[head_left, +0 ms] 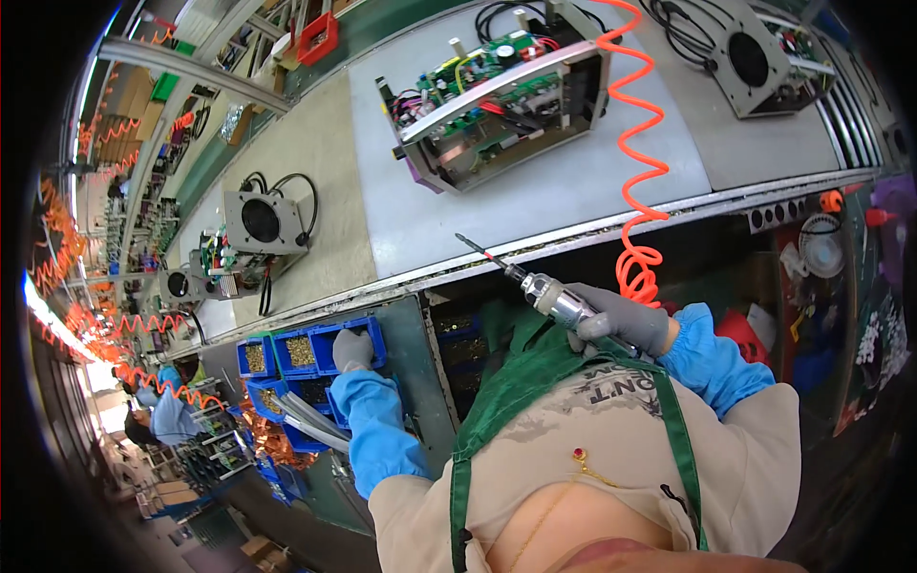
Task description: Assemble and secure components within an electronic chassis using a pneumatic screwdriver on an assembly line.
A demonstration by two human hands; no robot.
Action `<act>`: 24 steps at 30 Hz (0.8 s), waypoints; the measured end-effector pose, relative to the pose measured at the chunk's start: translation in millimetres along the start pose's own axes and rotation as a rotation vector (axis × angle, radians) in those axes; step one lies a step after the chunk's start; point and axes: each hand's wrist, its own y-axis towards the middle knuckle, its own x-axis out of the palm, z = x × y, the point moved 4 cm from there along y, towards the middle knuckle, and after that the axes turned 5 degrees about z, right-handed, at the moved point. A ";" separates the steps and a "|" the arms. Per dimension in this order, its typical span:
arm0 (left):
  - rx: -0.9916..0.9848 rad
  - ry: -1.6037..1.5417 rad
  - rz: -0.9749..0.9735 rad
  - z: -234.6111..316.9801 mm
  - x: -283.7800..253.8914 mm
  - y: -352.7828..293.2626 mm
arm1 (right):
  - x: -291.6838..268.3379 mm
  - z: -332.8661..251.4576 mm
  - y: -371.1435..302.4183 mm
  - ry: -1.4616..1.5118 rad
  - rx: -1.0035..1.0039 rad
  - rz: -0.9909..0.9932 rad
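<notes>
Right hand [621,320], grey-gloved, has its fingers wrapped around a silver metal power screwdriver [554,298], which sits in front of the green cloth apron [516,377]. Left hand [353,350], also grey-gloved, is down in a blue plastic bin [378,336]; fingertips are hidden, so can't tell if it's pinching anything.

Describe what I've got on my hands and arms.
Your left hand and right hand both wear plain grey gloves. Loose, bright blue sleeve covers wrap the forearms, with beige sleeves showing above them.
</notes>
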 end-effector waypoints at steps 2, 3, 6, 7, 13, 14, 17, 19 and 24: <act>-0.010 0.103 0.077 1.4 4.0 -1.6 | -8.4 7.9 -15.3 0.029 -0.042 0.036; -0.036 0.112 0.072 4.4 2.4 -4.0 | -12.2 11.6 -23.1 0.043 -0.050 0.036; -0.074 0.114 0.016 3.5 2.6 0.3 | -26.5 23.6 -44.3 0.066 -0.028 0.085; -0.097 0.098 -0.039 -1.9 5.4 3.7 | -30.8 26.4 -49.4 0.071 -0.032 0.080; -0.107 -0.167 0.645 15.9 -16.6 -33.9 | -50.3 37.6 -73.6 0.076 -0.040 0.111; -0.072 -0.249 0.706 39.2 -24.2 -55.3 | -54.5 37.6 -76.5 0.095 -0.031 0.140; 0.415 -0.729 0.487 111.9 -8.6 -96.1 | -58.3 31.6 -85.7 0.113 -0.014 0.184; 0.490 -0.838 -0.070 175.6 7.7 -137.8 | -56.6 20.5 -86.3 0.104 -0.008 0.181; 0.640 -1.625 -0.907 323.7 -15.9 -244.7 | -46.2 -16.7 -75.2 0.111 -0.180 0.264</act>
